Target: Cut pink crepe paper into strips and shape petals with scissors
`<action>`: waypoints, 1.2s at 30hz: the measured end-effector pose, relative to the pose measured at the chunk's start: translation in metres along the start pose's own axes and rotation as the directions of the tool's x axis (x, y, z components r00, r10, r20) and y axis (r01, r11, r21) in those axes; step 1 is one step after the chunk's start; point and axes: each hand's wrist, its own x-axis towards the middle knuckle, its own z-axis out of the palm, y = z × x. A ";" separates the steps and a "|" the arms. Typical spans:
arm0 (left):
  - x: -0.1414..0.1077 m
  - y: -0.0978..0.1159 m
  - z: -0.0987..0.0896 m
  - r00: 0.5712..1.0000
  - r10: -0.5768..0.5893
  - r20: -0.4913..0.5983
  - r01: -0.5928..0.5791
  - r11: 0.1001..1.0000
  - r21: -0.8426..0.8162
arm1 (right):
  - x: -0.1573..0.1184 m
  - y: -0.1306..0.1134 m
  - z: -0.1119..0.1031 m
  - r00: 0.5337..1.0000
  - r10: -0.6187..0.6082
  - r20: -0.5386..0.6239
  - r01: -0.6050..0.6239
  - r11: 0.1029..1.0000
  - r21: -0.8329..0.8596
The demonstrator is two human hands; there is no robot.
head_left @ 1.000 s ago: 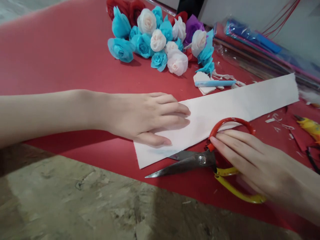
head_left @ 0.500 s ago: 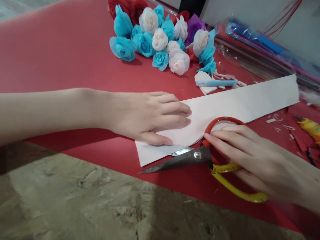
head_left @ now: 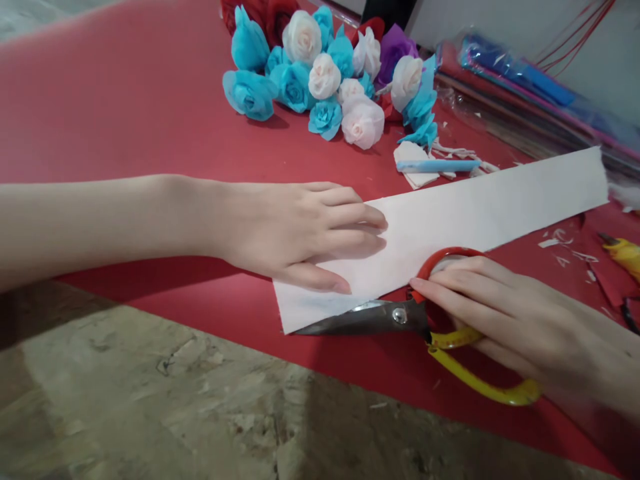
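Flat on a long white paper strip [head_left: 465,213] lies my left hand [head_left: 310,230], fingers stretched out and pressing it to the red surface. My right hand [head_left: 505,320] grips a pair of scissors [head_left: 370,319] with one red and one yellow handle loop. The scissor blades run along the lower edge of the strip near its left end, close below my left thumb. Part of the upper blade is hidden by the paper, and the blades look nearly together.
Paper roses [head_left: 325,77] in blue, white, red and purple lie at the back. A light blue stick [head_left: 440,166] rests by white scraps [head_left: 417,157]. Wrapped paper rolls [head_left: 530,87] lie back right, a yellow-handled tool [head_left: 623,253] at right. The red surface [head_left: 125,120] ends above a mottled floor [head_left: 175,387].
The scissor blades have come closer together, the lower blade rising to the strip's edge. My left hand stays flat on the paper. The whole view has shifted slightly.
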 end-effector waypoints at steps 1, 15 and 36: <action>0.000 0.000 0.000 1.000 -0.003 0.001 0.003 1.000 -0.004 | 0.000 0.000 -0.001 1.000 0.013 -0.003 -0.013 1.000 0.018; 0.001 0.001 0.000 1.000 0.018 -0.006 -0.018 0.999 0.028 | -0.004 -0.005 -0.001 1.000 -0.023 -0.015 0.020 0.985 -0.173; 0.001 0.001 0.001 1.000 0.006 -0.017 -0.005 1.000 0.024 | 0.004 -0.019 -0.004 0.994 0.106 0.034 -0.104 0.992 -0.069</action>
